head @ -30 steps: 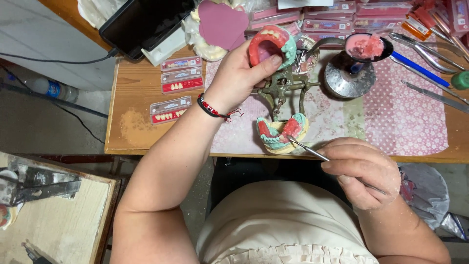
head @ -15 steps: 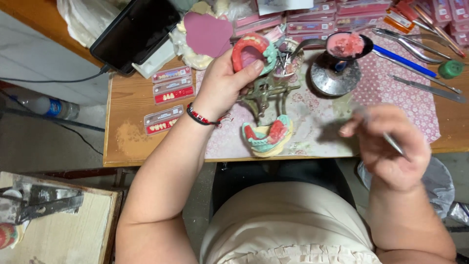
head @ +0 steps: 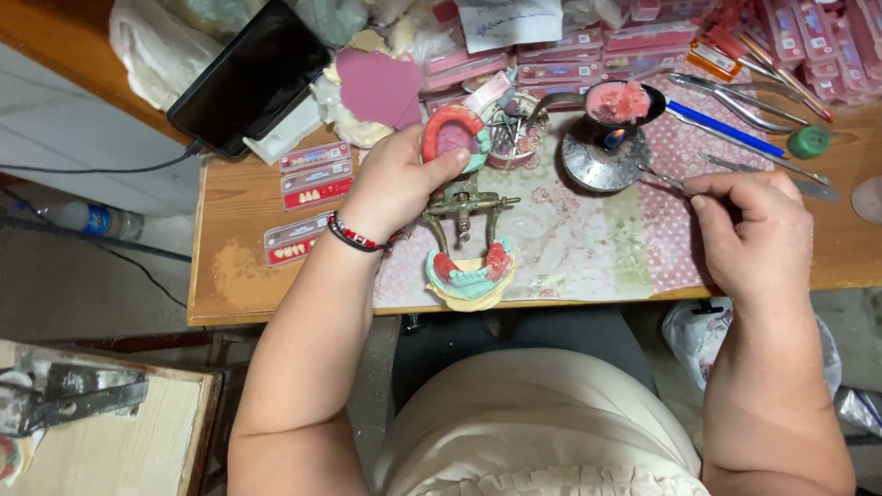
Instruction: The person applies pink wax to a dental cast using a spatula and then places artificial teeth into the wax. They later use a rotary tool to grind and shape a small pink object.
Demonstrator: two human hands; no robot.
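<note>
Pink wax fills the upper model [head: 452, 136], and the left hand [head: 397, 184] is wrapped around it, fingers shut on its round edge. That hand lifts the top part of the metal hinge frame [head: 464, 207], which stands near the front edge of the tabletop [head: 230, 276]. Below it, right at the front edge, lies the lower model [head: 470, 274], green with red wax and small teeth.

A moment ago the right hand [head: 749, 230] was down by the lower model, poking at it with a thin metal tool [head: 663, 177]. Now that hand has moved away to the right side of the tabletop. Its fingers pinch the tool tightly, and the tip points at the little burner [head: 602, 156] with the small flame. A spoon of pink wax [head: 620, 99] sits over the flame. It looks like the tool is being warmed or loaded with wax, so the work on the lower model has stopped for now.

Boxes of pink tooth cards [head: 588, 50] line the back edge. More tooth cards [head: 312, 174] lie near the left edge, beside a dark phone [head: 248, 78].
</note>
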